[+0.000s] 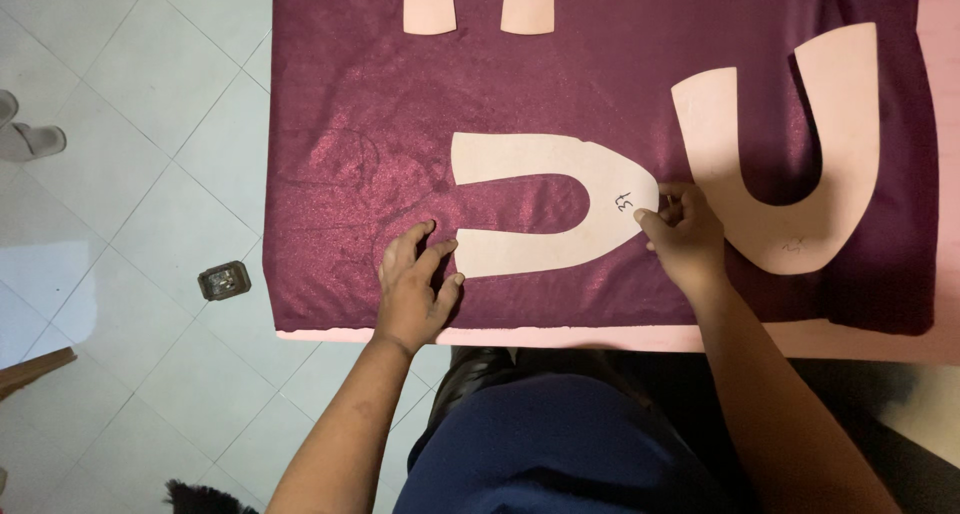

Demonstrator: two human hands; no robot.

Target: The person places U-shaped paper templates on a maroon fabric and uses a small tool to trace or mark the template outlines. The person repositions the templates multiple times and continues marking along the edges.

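The pale pink U-shaped paper pattern (545,214) lay sideways on the maroon fabric (350,124), open end at nine o'clock under the flat, spread left hand (415,286), bend at three o'clock pinched by the right hand (680,236).

Two templates (545,209) (790,154) side-by-side on fabric (350,104)
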